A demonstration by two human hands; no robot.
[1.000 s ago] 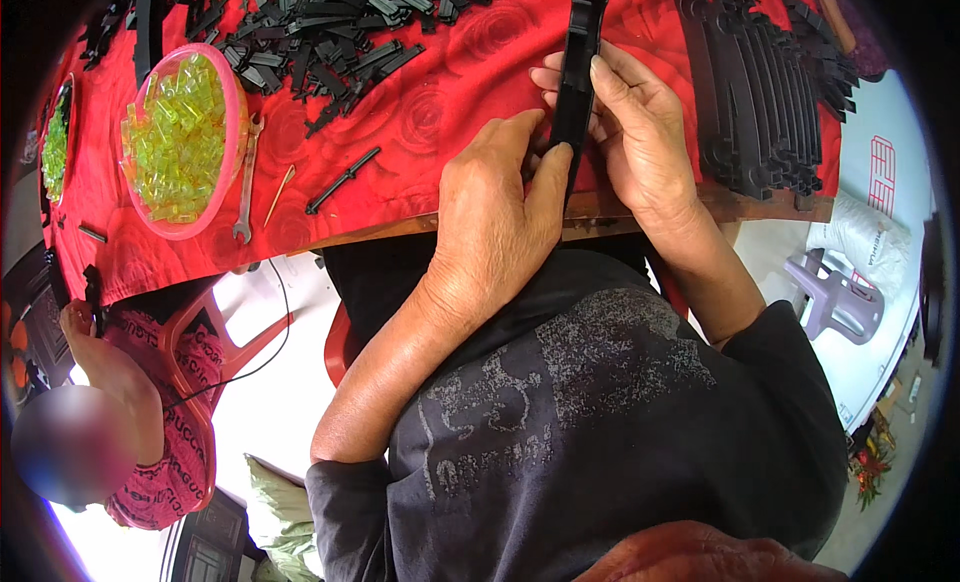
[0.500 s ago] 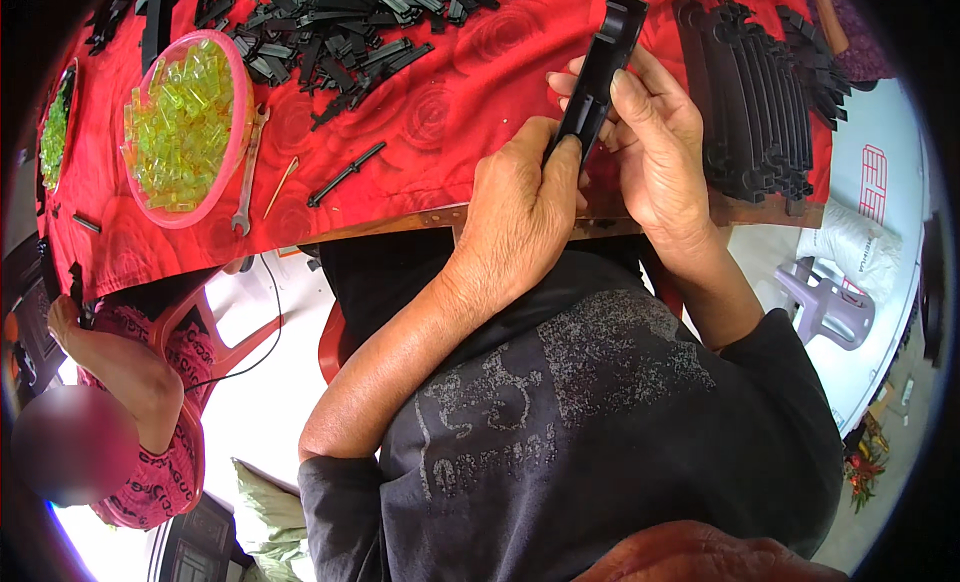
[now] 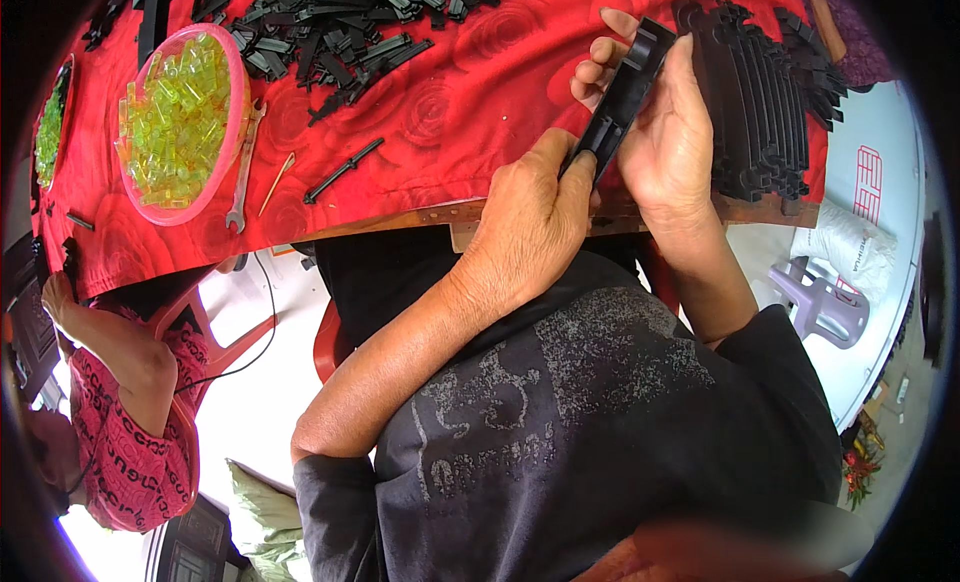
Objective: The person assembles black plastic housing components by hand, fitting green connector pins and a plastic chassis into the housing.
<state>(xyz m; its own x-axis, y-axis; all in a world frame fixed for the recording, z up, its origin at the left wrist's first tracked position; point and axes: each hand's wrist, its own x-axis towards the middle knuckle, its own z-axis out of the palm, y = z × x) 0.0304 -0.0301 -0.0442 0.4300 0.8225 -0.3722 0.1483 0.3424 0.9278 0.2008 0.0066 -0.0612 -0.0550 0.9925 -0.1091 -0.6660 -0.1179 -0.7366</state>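
Observation:
A long black plastic channel piece [image 3: 625,97] with a hollow inside slants up and to the right over the table's front edge. My left hand [image 3: 532,214] grips its lower end, thumb on top. Around its upper half lies my right hand [image 3: 668,132], palm toward me, with the thumb along the right edge and the fingertips showing past the left edge. To the right, a neat row of similar long black plastic pieces [image 3: 750,102] lies beside that hand.
On the red tablecloth [image 3: 440,132] are a pink basket [image 3: 243,102] of yellow-green clear pieces, a wrench [image 3: 243,172], a thin stick [image 3: 276,185], a black rod [image 3: 343,170] and a heap of small black parts [image 3: 330,32]. A person in pink [image 3: 130,422] sits at the left.
The black channel piece has shifted slightly right and down with both hands. My right thumb has moved from the channel's face to its right edge, and the right fingers have spread more.

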